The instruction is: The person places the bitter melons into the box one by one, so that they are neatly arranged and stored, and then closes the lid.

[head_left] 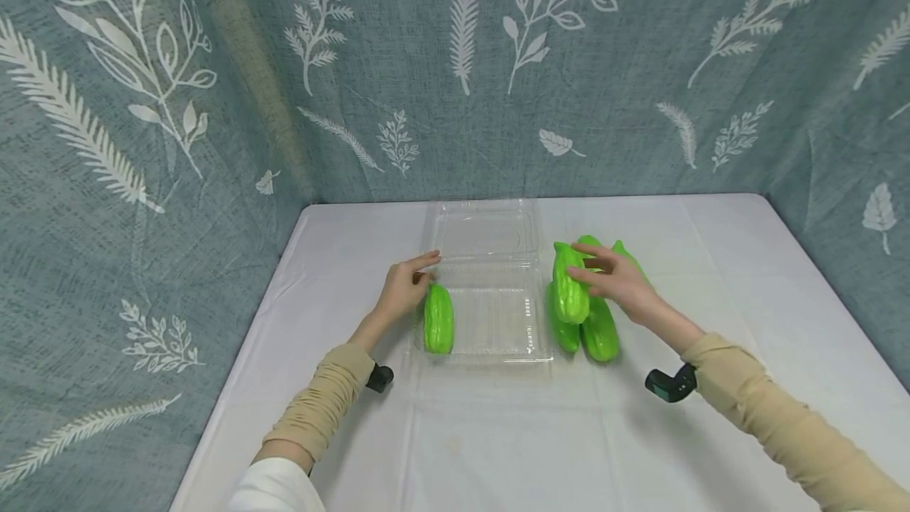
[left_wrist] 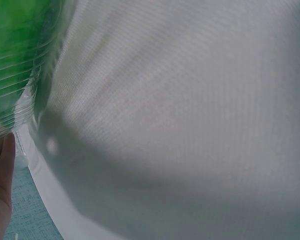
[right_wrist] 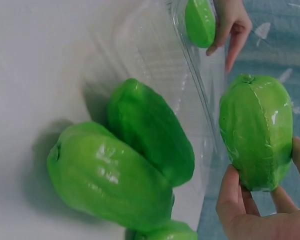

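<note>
A clear plastic clamshell box (head_left: 490, 354) lies with its lid (head_left: 483, 229) folded back. One green papaya (head_left: 438, 321) stands lengthwise along its left side. My left hand (head_left: 407, 283) is at the box's left rear corner, forefinger stretched toward the hinge and thumb apart from it. In the left wrist view, straight fingers (left_wrist: 5, 160) rest at the ribbed box wall. Right of the box, my right hand (head_left: 617, 283) pinches another papaya (right_wrist: 256, 130) by one end between thumb and fingers, raised over the other papayas (right_wrist: 110, 175).
Several loose papayas (head_left: 600, 334) lie close together just right of the box, partly hidden by my right hand. White cloth (head_left: 498, 449) covers the table. A patterned blue-green curtain (head_left: 426, 141) hangs behind it and at both sides.
</note>
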A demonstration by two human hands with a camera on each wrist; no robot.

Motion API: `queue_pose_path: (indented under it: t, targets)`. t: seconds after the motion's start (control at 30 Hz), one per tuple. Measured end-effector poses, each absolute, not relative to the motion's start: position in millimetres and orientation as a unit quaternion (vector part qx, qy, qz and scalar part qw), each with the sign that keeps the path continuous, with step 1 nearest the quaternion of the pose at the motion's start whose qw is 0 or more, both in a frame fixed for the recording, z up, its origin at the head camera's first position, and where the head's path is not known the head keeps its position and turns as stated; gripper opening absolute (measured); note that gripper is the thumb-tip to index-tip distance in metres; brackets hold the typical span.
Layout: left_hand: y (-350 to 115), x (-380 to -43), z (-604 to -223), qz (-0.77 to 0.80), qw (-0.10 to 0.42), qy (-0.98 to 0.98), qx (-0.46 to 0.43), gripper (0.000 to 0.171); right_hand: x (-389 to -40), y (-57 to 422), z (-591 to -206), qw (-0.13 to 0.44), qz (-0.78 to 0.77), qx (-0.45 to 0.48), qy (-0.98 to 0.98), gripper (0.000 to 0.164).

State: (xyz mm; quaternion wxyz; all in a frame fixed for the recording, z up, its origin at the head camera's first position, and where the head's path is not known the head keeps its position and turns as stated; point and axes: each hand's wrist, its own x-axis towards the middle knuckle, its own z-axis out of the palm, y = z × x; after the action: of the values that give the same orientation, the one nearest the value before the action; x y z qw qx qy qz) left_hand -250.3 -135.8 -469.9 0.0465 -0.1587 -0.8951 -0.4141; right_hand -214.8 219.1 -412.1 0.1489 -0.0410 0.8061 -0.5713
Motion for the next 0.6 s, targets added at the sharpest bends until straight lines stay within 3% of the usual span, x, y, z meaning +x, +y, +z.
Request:
queue_pose_path:
  t: [0.6]
  targets:
    - [-135.1, -248.8, -469.1, -0.404, 0.052, -0.900, -0.156, 0.038, -219.9, 185.8, -414.1, 0.170, -0.600, -0.056, 0.780, 0.063]
